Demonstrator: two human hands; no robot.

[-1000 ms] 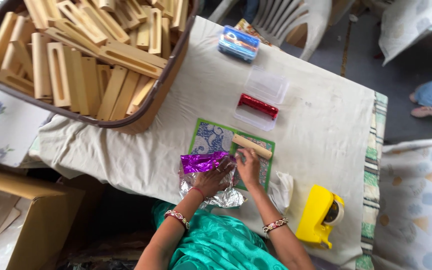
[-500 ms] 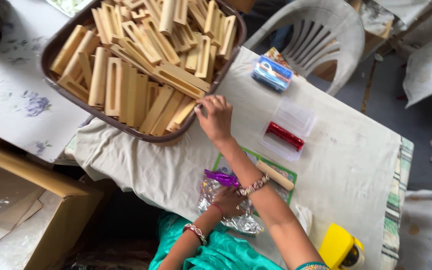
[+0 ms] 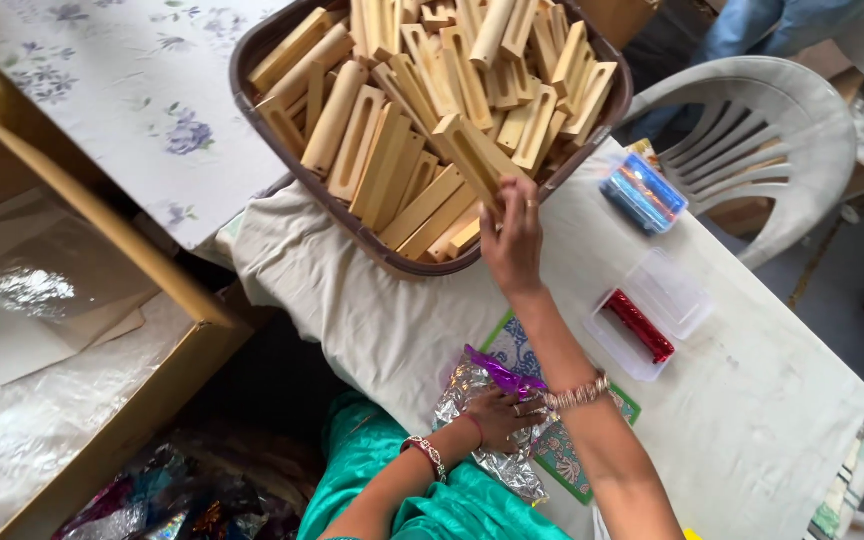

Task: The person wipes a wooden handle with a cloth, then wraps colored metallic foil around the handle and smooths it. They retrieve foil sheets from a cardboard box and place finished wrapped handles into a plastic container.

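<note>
Right hand (image 3: 514, 245) now reaches the tray (image 3: 252, 75), fingers clamped on a block (image 3: 472, 160); lift straight. Left hand (image 3: 497, 418) pins foil (image 3: 472, 385), fingers together.

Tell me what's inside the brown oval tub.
The brown oval tub is heaped with slotted pale wooden blocks, lying crisscross. The right hand reaches over the rim onto one block. The tub's bottom and lower layers are covered by the pile.
</note>
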